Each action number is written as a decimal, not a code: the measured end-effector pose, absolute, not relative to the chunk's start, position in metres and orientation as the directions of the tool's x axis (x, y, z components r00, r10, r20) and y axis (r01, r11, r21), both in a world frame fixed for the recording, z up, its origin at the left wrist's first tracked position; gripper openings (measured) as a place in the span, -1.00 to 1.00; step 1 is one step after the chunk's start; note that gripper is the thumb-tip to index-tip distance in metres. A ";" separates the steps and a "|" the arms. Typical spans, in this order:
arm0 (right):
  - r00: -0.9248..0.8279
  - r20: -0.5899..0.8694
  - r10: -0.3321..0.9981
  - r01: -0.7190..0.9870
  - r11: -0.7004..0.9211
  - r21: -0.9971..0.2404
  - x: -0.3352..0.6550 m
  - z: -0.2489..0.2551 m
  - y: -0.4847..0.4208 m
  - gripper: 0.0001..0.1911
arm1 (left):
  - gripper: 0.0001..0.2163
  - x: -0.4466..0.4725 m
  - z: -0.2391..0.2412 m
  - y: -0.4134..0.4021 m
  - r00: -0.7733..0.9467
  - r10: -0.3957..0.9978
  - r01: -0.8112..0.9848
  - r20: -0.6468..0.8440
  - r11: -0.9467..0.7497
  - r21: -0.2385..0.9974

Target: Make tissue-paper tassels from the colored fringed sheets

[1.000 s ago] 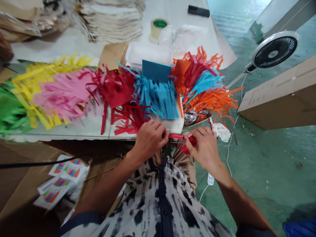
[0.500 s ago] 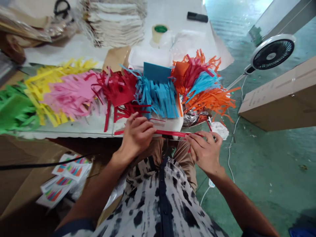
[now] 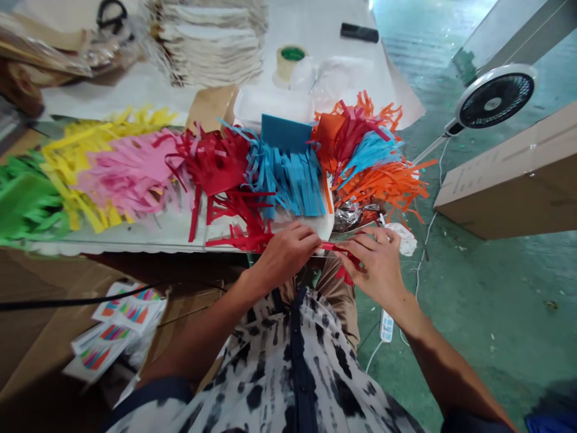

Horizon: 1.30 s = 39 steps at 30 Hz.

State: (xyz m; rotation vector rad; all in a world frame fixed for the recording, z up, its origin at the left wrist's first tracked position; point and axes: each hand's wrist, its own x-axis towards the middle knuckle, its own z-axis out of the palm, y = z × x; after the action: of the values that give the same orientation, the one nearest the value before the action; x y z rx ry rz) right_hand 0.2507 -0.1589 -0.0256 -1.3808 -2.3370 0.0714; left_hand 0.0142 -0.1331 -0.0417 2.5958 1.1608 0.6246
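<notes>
My left hand (image 3: 285,252) and my right hand (image 3: 375,264) meet at the table's near edge, both pinched on a thin red paper strip (image 3: 330,247) stretched between them. A bunched end of the red strip (image 3: 347,275) hangs below my right fingers. Just left of my left hand lies a pile of red fringed paper (image 3: 225,186). Blue fringed paper (image 3: 288,165) lies right behind my hands.
Green (image 3: 22,204), yellow (image 3: 76,150), pink (image 3: 128,171) and orange fringe piles (image 3: 383,174) cover the table (image 3: 135,237). A tape roll (image 3: 288,60), folded bags (image 3: 211,42) and scissors (image 3: 110,15) sit farther back. A fan (image 3: 493,99), a cardboard box (image 3: 514,177) and printed cards (image 3: 117,328) surround me.
My left hand slid right along the red strip toward my right hand, so the stretched span between them is now short. The loose red fringe bunched up beside my left hand.
</notes>
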 end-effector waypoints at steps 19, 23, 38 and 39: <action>-0.236 0.263 0.936 0.767 0.345 -0.541 0.247 -0.033 -0.152 -0.92 | -0.83 -0.010 -0.032 -0.129 0.450 0.876 0.759 0.171 -0.476 0.443; -0.253 0.246 0.936 0.842 0.338 -0.421 0.244 -0.025 -0.152 -0.95 | -0.82 -0.011 -0.027 -0.126 0.373 0.914 0.836 0.160 -0.405 0.370; -0.468 0.430 0.772 0.830 0.551 -0.085 0.223 -0.033 -0.178 -0.72 | -0.69 -0.005 -0.049 -0.163 0.590 0.673 0.659 0.446 -0.721 0.215; -0.467 0.448 0.762 0.828 0.555 -0.081 0.220 -0.034 -0.180 -0.74 | -0.70 -0.003 -0.050 -0.167 0.570 0.675 0.677 0.468 -0.709 0.198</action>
State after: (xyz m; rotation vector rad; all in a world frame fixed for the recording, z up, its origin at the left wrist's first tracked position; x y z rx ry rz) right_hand 0.2199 -0.1796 -0.0337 -1.2869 -2.3576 -0.2037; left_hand -0.0031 -0.1674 -0.0498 2.7869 1.1996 0.8283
